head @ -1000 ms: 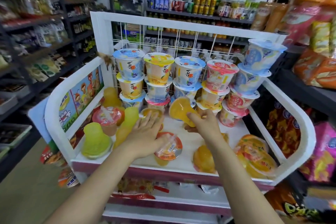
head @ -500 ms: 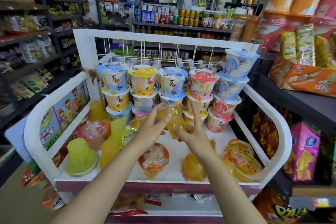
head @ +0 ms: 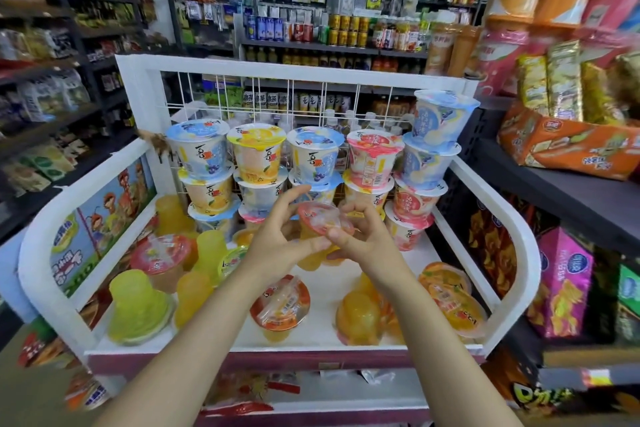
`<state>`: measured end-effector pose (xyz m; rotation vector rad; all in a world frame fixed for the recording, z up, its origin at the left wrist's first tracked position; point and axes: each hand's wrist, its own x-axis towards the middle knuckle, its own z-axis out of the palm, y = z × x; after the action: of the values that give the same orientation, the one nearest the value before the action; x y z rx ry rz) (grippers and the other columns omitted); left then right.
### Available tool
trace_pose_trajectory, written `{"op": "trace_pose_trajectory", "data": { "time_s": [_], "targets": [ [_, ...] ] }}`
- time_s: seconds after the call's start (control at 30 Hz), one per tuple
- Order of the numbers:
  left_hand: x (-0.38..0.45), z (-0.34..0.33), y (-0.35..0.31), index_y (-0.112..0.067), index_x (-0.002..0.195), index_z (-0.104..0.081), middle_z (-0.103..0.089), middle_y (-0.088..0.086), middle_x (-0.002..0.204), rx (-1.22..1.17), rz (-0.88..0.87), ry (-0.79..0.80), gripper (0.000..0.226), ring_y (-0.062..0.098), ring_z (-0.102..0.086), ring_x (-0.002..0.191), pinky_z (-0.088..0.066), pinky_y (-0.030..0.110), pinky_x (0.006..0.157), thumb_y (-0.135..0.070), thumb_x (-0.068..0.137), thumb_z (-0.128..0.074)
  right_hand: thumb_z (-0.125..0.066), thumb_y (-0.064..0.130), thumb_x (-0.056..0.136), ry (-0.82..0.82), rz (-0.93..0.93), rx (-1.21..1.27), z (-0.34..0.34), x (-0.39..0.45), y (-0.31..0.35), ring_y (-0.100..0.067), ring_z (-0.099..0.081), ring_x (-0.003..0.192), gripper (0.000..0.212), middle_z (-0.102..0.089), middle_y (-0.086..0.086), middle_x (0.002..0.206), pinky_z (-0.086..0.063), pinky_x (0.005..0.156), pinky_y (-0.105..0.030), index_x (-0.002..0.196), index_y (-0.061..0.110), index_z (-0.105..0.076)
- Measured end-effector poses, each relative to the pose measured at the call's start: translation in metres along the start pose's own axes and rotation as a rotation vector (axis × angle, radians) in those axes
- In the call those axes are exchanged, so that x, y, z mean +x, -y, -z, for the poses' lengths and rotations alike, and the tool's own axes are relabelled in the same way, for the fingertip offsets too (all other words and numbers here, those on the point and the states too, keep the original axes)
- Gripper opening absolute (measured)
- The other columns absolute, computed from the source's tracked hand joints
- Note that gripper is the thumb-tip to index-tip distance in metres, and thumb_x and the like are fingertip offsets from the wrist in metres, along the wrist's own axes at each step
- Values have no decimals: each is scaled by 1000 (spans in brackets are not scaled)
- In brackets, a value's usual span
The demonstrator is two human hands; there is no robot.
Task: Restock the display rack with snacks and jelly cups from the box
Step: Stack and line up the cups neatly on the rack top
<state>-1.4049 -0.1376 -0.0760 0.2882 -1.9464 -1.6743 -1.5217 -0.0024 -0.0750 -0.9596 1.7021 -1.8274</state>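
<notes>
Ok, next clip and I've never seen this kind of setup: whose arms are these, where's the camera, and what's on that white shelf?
There is no machine here. A person wears a wide-angle camera on the head, looking forward and down, so the two bare arms are their own. The only view is that head camera. The left hand and right hand together hold one orange jelly cup with a red lid, above the white display rack. Along the rack's wire back stand stacked lidded cups in blue, yellow and pink. Loose jelly cups lie on the shelf surface: green ones on the left, orange ones on the right. Store shelves surround it.
</notes>
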Motion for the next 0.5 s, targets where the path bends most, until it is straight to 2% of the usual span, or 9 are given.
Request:
{"op": "trace_pose_trajectory", "data": {
  "time_s": [0.1, 0.23, 0.33, 0.4, 0.47, 0.5],
  "targets": [
    [0, -2, 0, -45, 133, -45, -58, -11, 134, 103, -22, 15, 82, -3, -60, 113, -48, 14, 88, -9, 73, -87, -84, 31, 69, 19, -85, -12, 0, 3, 1, -27, -71, 96, 69, -58, -15, 126, -61, 74, -45, 130, 24, -52],
    [0, 2, 3, -44, 140, -39, -53, -11, 140, 176, -38, 32, 85, -12, -52, 120, -42, 7, 94, -13, 76, -85, -88, 39, 61, 42, -147, 27, -6, 6, 1, -21, -72, 97, 85, -56, -9, 131, -60, 72, -36, 135, 21, -52],
    [0, 8, 5, -43, 147, -33, -47, -9, 148, 204, -32, 52, 90, -6, -44, 131, -39, 15, 105, -19, 77, -84, -92, 39, 63, 11, -158, 31, -14, 9, -1, -21, -72, 98, 88, -57, -7, 131, -59, 71, -33, 138, 17, -51],
    [-1, 15, 5, -43, 151, -25, -40, -10, 153, 260, -18, 70, 95, 0, -38, 139, -36, 24, 112, -25, 78, -84, -87, 36, 70, -42, -148, -11, -18, 11, -1, -16, -66, 108, 83, -56, -3, 134, -57, 66, -22, 141, 17, -50],
    [-3, 25, 6, -40, 153, -23, -39, -10, 153, 451, 3, 53, 92, 6, -37, 140, -35, 29, 112, -35, 81, -80, -84, 35, 76, -110, -128, -163, -20, 16, -7, -10, -56, 114, 75, -53, 3, 134, -53, 63, -14, 140, 20, -49],
    [-5, 33, 8, -36, 153, -26, -41, -7, 151, 569, 12, 34, 88, 9, -40, 137, -35, 27, 109, -38, 83, -78, -85, 35, 75, -137, -126, -236, -20, 19, -13, -11, -55, 114, 73, -54, 3, 132, -56, 66, -18, 138, 21, -49]
  ]
}}
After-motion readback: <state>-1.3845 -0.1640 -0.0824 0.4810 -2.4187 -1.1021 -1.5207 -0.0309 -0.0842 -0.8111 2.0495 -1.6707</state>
